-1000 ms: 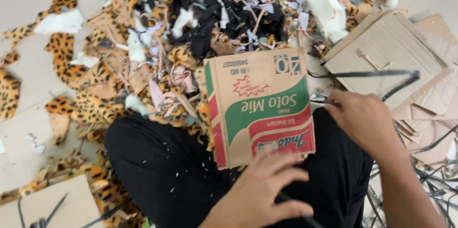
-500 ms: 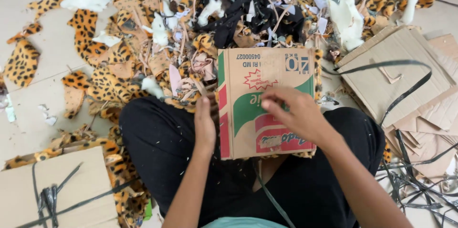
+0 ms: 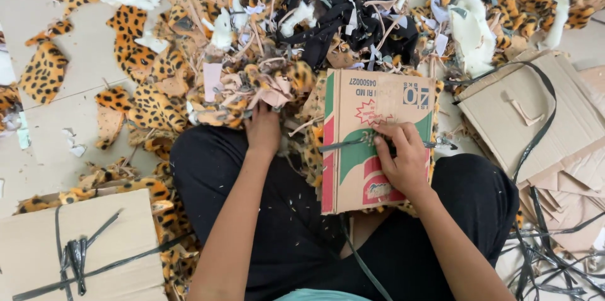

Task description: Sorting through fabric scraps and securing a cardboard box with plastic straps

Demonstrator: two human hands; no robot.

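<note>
A printed cardboard bundle [image 3: 353,118] in brown, green and red rests on my lap, over black trousers [image 3: 208,175]. A dark strap [image 3: 340,144] runs across its face. My right hand [image 3: 403,159] lies on the cardboard and pinches the strap near the middle. My left hand [image 3: 263,127] reaches forward into the pile of leopard-print fabric scraps [image 3: 208,86] just left of the bundle, fingers buried in the scraps. What it grips there is hidden.
A strapped cardboard bundle [image 3: 82,250] lies at the lower left. Flat cardboard sheets [image 3: 535,118] with a loose black strap [image 3: 539,127] lie to the right, with several loose straps [image 3: 554,257] below. Black, white and spotted scraps [image 3: 353,17] heap ahead.
My left hand left the bundle's left edge and went forward into the scrap pile. My right hand slid down the cardboard face onto the strap. The view shifted slightly right.
</note>
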